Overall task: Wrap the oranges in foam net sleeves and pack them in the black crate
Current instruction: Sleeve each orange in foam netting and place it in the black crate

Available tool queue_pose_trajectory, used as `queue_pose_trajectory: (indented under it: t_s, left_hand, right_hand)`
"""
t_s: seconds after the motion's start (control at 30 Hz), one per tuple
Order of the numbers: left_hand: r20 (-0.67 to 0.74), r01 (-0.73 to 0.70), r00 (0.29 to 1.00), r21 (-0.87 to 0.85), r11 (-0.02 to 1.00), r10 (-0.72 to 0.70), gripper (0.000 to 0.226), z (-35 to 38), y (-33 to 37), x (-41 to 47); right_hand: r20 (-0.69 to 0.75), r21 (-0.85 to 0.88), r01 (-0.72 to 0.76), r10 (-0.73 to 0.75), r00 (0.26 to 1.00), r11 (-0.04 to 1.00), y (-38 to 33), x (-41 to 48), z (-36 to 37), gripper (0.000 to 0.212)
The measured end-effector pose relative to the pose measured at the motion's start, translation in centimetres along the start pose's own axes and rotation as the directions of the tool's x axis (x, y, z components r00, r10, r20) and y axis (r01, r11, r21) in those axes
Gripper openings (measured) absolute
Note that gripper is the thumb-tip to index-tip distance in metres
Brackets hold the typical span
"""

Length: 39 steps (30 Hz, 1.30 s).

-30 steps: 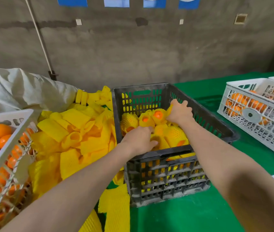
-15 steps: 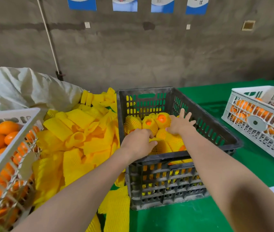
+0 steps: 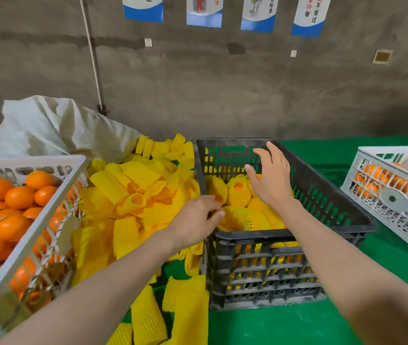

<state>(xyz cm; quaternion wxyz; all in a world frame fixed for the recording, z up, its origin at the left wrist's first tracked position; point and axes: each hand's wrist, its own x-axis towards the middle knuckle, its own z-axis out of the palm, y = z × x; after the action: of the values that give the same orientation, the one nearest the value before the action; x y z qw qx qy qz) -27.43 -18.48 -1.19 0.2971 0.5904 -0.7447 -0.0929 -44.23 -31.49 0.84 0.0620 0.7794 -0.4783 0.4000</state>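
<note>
The black crate (image 3: 334, 212) stands in the middle and holds several oranges wrapped in yellow foam net (image 3: 239, 192). My right hand (image 3: 271, 180) hovers above them with fingers spread and nothing in it. My left hand (image 3: 195, 220) rests at the crate's near-left corner, fingers loosely curled, touching a wrapped orange (image 3: 247, 219); it holds nothing that I can see. A heap of yellow foam net sleeves (image 3: 133, 195) lies left of the crate. Bare oranges (image 3: 6, 212) fill a white basket (image 3: 48, 220) at the far left.
A second white basket (image 3: 397, 195) with oranges stands on the green table cover (image 3: 285, 327) at the right. A pale sack (image 3: 56, 128) lies behind the sleeve heap. A grey wall with posters rises right behind the table.
My right hand has lifted off the wrapped oranges and opened wide above the crate. My left hand has drawn back toward the crate's near-left corner. The view has shifted left.
</note>
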Motion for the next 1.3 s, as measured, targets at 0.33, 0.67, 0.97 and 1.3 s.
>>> queue_pose_trajectory:
  t_s: [0.33,0.67,0.97,1.3]
  left_hand:
    - [-0.115,0.022,0.993,-0.079,0.997,-0.031,0.022,-7.7,-6.2,-7.6]
    - [-0.434,0.48,0.759,-0.131,0.867,-0.486,0.021,-18.0,-19.2,-16.3]
    - [-0.201,0.686,0.722,0.078,0.724,-0.662,0.009,-20.3,-28.1,-17.9]
    - [0.044,0.684,0.696,0.261,0.681,-0.716,0.084,-19.3,-35.5,-17.4]
  right_hand:
    - [-0.117,0.371,0.379,-0.362,0.925,0.848,-15.7,-3.3,1.5,0.038]
    - [0.117,0.496,0.422,-0.54,0.834,0.759,-26.5,-6.9,6.4,0.03]
    - [0.399,0.486,0.442,-0.642,0.655,0.754,-36.0,-8.1,10.8,0.041]
    - [0.544,0.323,0.398,-0.512,0.664,0.859,-35.4,-7.6,13.6,0.045]
